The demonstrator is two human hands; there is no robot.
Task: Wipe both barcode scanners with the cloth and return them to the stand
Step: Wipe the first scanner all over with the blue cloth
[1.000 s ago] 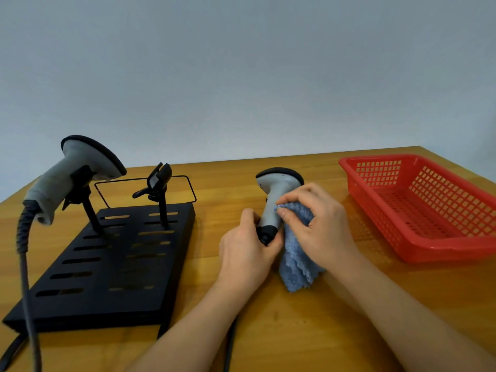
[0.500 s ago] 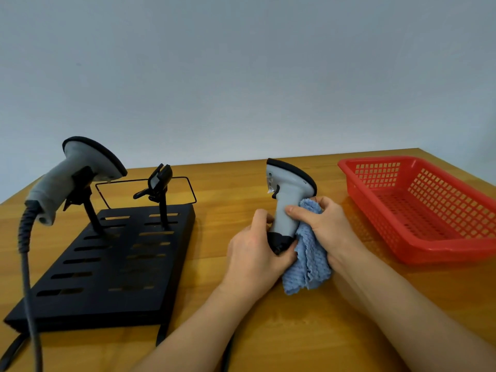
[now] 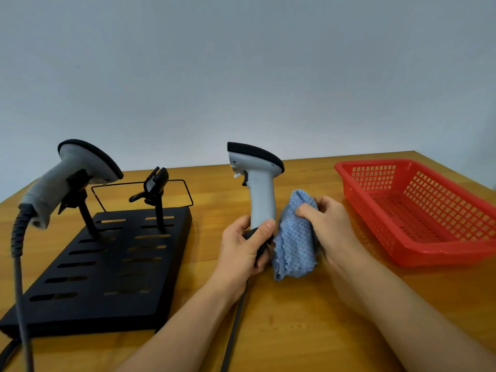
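Scanner's base point(image 3: 256, 237) — hidden inside the left hand point(image 3: 241, 251); cable point(image 3: 233, 331) leaves frame.

At the centre of the frame the left hand point(image 3: 243, 248) grips the base of an upright grey barcode scanner point(image 3: 256, 181), its black-capped head pointing left. Just right of it the right hand point(image 3: 331, 224) pinches a bunched blue cloth point(image 3: 295, 237) beside the handle. At left a second scanner point(image 3: 72, 178) sits in a black stand point(image 3: 107, 264); an empty cradle point(image 3: 154, 185) stands beside it. A red basket point(image 3: 418, 210) rests at right on the wooden desk point(image 3: 295, 331).
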